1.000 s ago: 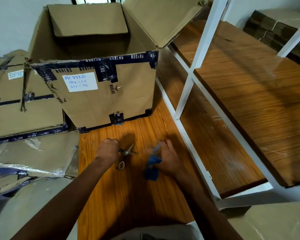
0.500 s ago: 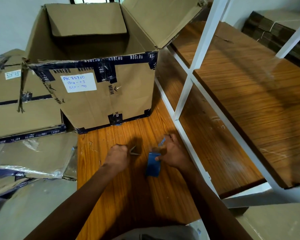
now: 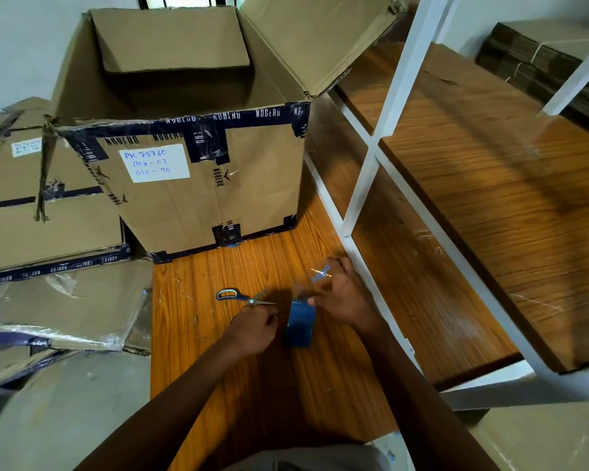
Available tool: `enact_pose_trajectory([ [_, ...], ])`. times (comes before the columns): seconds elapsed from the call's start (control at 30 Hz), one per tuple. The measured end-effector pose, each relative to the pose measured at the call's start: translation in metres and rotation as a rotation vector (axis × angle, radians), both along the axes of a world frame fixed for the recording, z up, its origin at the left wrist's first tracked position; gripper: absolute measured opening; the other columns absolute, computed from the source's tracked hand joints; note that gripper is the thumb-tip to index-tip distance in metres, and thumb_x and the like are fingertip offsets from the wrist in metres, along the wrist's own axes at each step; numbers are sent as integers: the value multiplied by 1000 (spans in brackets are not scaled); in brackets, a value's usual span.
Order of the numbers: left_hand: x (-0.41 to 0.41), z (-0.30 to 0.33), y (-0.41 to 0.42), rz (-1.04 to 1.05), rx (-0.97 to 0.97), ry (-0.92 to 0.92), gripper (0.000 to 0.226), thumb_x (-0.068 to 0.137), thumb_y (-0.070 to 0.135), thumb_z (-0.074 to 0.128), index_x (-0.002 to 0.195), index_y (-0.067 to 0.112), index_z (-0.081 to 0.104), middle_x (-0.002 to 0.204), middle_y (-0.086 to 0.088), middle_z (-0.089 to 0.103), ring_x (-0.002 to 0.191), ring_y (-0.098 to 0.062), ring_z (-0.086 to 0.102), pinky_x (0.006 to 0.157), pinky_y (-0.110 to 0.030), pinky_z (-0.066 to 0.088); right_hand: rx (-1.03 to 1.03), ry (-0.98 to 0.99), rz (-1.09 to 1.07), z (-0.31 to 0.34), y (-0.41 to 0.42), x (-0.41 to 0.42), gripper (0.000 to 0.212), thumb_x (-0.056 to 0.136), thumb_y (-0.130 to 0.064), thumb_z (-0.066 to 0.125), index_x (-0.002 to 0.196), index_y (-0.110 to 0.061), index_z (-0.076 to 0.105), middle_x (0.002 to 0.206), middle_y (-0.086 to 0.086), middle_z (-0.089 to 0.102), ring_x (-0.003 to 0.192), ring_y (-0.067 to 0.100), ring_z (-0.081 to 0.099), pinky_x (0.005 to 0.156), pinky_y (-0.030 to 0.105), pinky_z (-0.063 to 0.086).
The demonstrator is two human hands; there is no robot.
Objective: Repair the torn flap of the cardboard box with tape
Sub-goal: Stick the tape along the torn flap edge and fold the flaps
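My right hand pinches a clear printed strip pulled up from the blue tape roll on the tabletop; the grey-handled scissors lie just beyond my left hand's curled fingers; the open brown cardboard box stands further ahead.

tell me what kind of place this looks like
Probably a storeroom or packing area: an open taped cardboard box with a handwritten label, flattened cartons piled left, white-framed shelving right.

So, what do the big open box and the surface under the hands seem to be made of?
The box: brown corrugated cardboard, matte, creased, with ragged edges at its left corner. The surface: wood or wood-look laminate, probably; orange-brown grain lines, slightly glossy, scuffed with pale scratches.
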State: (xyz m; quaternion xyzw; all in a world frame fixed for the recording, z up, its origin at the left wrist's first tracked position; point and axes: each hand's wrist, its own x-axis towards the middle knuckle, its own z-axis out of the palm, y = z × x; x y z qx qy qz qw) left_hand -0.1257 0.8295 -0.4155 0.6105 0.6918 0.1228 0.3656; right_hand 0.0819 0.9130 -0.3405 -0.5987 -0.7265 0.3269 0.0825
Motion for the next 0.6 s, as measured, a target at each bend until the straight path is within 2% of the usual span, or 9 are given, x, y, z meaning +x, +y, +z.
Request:
enact_pose_trajectory([
  [0.1,-3,6,-2,62,-53,-88,29,113,24,50,138,20,63,106,-2,71,91,-17,77,71,-38,68,97,34,-38,9,3,3,87,88,-36,81,160,-26,33,165,0,28,146,27,42,111,46,49],
  [0.23,-13,14,1,128,-67,-159,34,113,25,50,145,22,59,105,-3,73,89,-19,78,67,-33,66,149,152,-81,32,14,2,66,95,-24,74,153,-31,44,150,-3,45,138,21,50,107,47,53],
  [0.3,-20,17,7,169,-39,-188,32,112,31,52,142,24,61,106,0,75,85,-20,79,69,-39,67,140,235,-82,48,18,1,56,98,-21,72,149,-30,51,146,-2,52,132,19,57,105,43,56],
  [0.37,-25,24,14,195,-11,-211,32,111,44,52,138,29,62,113,8,72,83,-18,78,74,-37,67,128,282,-64,66,19,0,47,101,-24,69,145,-29,55,143,-1,58,128,18,61,97,30,57],
  [0.43,-28,33,19,269,2,-349,42,109,55,49,141,31,61,125,9,70,96,-15,75,79,-35,66,171,265,-28,83,21,-3,43,101,-27,68,143,-27,58,141,-1,61,126,16,63,86,18,53],
  [0.47,-28,40,22,332,6,-446,45,108,57,47,141,30,62,127,7,71,103,-15,74,80,-34,65,207,263,-17,92,21,-5,41,101,-28,68,141,-26,59,140,-1,63,124,14,64,85,17,52],
  [0.53,-28,54,26,458,36,-619,42,110,53,45,138,29,65,127,3,72,109,-18,73,75,-30,63,268,290,-15,110,19,-7,38,101,-25,68,138,-23,62,136,0,66,117,10,64,91,24,55],
  [0.6,-29,64,30,517,117,-710,31,111,47,47,132,35,66,131,3,71,113,-19,71,69,-25,62,305,317,5,123,17,-9,37,101,-22,68,138,-19,63,132,-1,67,110,5,60,90,19,53],
])
